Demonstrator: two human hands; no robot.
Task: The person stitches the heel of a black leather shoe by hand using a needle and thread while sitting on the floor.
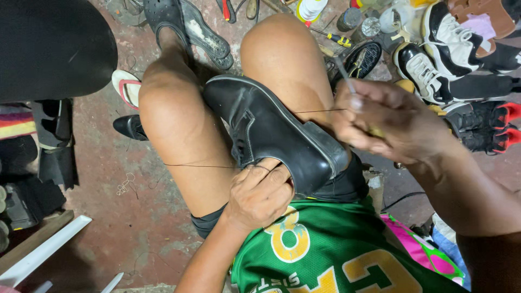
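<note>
A black leather shoe [271, 133] lies wedged between the person's bare knees, long axis diagonal, toe pointing up-left. The left hand [260, 192] is closed around its heel and a thread [201, 166]. The right hand [388, 122] pinches a needle-like tool [345, 76].

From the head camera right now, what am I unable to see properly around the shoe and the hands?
- Right hand: motion-blurred; its grip on the thin metal tool is unclear.
- Left hand: fingertips tucked inside the black shoe, hidden by the upper.
- Shoe sole: faces away from the camera.
- Thread: too thin to trace where it enters the shoe.
- Sneakers: cut off by the top and right edges.
</note>
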